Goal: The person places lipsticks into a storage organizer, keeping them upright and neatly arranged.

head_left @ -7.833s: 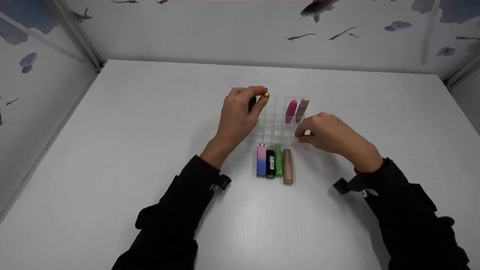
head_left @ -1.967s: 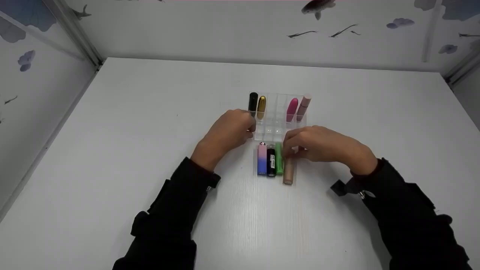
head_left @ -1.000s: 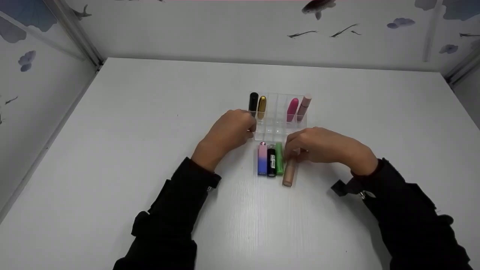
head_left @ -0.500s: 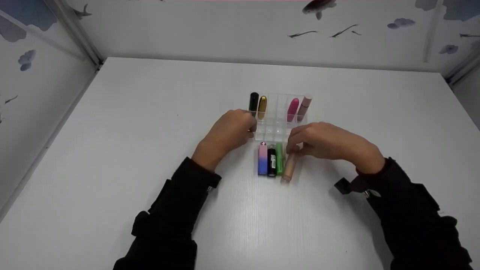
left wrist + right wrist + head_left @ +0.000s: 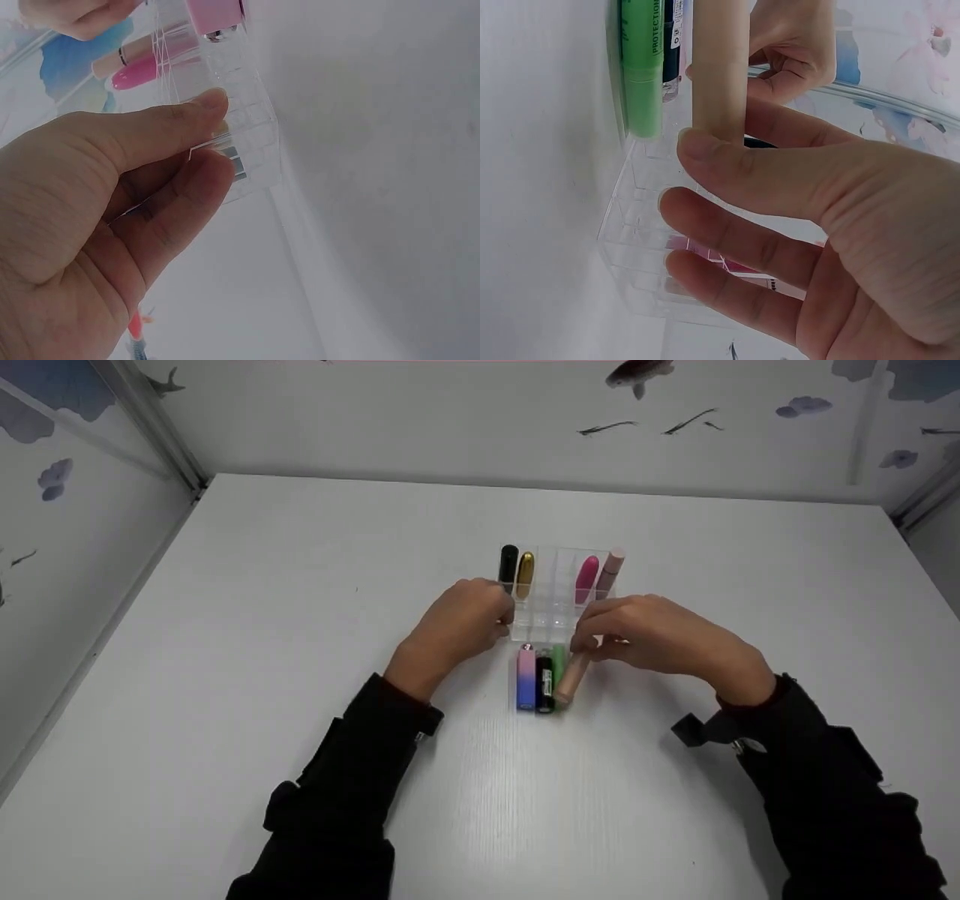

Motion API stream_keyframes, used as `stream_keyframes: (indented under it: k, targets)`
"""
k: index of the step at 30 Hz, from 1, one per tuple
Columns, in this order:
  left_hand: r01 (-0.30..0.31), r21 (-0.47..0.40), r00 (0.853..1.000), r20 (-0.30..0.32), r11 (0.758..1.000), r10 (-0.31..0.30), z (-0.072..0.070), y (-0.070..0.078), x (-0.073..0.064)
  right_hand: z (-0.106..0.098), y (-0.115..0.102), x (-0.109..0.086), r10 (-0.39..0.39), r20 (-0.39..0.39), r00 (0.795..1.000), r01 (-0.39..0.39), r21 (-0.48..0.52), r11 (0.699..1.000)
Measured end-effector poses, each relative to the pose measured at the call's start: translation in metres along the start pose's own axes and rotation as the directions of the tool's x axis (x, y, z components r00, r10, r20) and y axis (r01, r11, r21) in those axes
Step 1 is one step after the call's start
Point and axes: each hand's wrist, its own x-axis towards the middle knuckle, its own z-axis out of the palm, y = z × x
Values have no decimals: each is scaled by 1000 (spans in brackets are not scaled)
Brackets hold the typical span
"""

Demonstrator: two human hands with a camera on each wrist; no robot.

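Note:
My left hand [image 5: 461, 611] pinches the front left edge of a clear compartmented organizer [image 5: 553, 619], thumb and fingers on its wall in the left wrist view. Between thumb and fingers my right hand [image 5: 645, 634] holds the upper end of a beige cosmetic tube [image 5: 572, 681]. That tube slants, its lower end overlapping a green tube [image 5: 641, 67] in the head view. In the organizer's back row a black tube [image 5: 508, 561] and a gold tube [image 5: 525, 575] stand at left, a bright pink tube [image 5: 586, 579] and a pale pink tube [image 5: 612, 571] at right.
In front of the organizer, a pink-and-blue tube [image 5: 526, 679] and a black labelled tube [image 5: 544, 684] lie side by side, left of the green one. White table [image 5: 300, 547] surrounds everything, with patterned panels [image 5: 465, 427] at the back and sides.
The gold tube went from my left hand into the organizer, and that hand moved down to its edge. My right hand took the beige tube off the table, lifting and tilting it.

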Motion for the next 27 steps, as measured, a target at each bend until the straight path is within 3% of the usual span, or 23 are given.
stream_keyframes:
  k: [6, 13, 19, 23, 27]
  targets:
    - [-7, -4, 1000, 11, 1000, 7, -4, 0, 0, -3, 0, -1, -1, -117, 993, -5, -49, 999]
    - [-14, 5, 1000, -9, 1000, 14, -13, 4, -1, -2, 1, 0, 13, -263, 965, -39, -94, 995]
    - [-41, 9, 999, -6, 999, 41, -19, 10, -3, -1, 3, 1, 25, -337, 941, -77, -143, 987]
    - [-41, -45, 999, 5, 998, 41, -22, 16, -4, 0, 2, 2, 61, -377, 924, -128, -155, 980]
    - [-61, -80, 998, -29, 995, 59, -22, 20, -4, 1, 3, 2, 69, -397, 915, -140, -155, 978]
